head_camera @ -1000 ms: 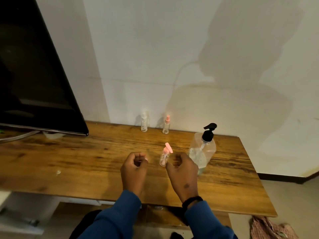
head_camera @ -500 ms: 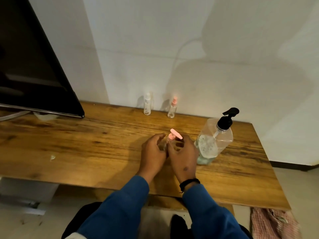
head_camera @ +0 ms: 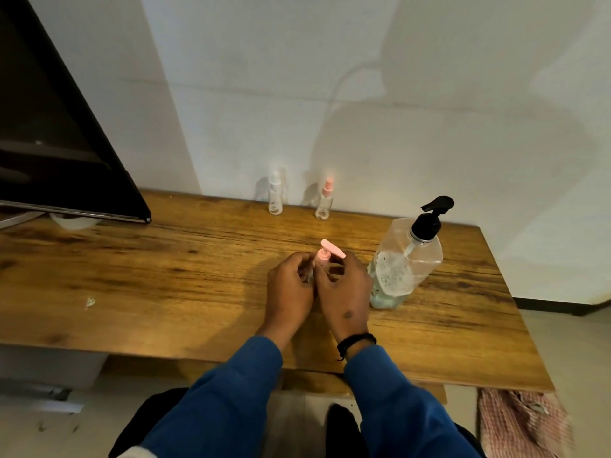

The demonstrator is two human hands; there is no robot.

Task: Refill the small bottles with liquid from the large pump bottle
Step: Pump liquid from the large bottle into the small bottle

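A small clear bottle with a pink pump top (head_camera: 325, 256) stands on the wooden table (head_camera: 165, 276) between my hands. My left hand (head_camera: 289, 292) grips its body, which is mostly hidden by my fingers. My right hand (head_camera: 345, 290) curls round it from the right, fingers just under the pink pump. The large clear pump bottle (head_camera: 405, 262) with a black pump stands just right of my right hand, partly filled with foamy liquid. Two more small bottles stand at the back by the wall: one with a white top (head_camera: 275, 197) and one with a pink top (head_camera: 324, 200).
A dark TV screen (head_camera: 56, 143) on its stand occupies the table's back left. A small white scrap (head_camera: 89, 302) lies on the left part of the table. A pink checked cloth (head_camera: 522, 424) lies on the floor at lower right.
My hands, apart on either side of the small pink-topped bottle a second ago, have come together and taken hold of it. The camera has moved closer and tilted down.
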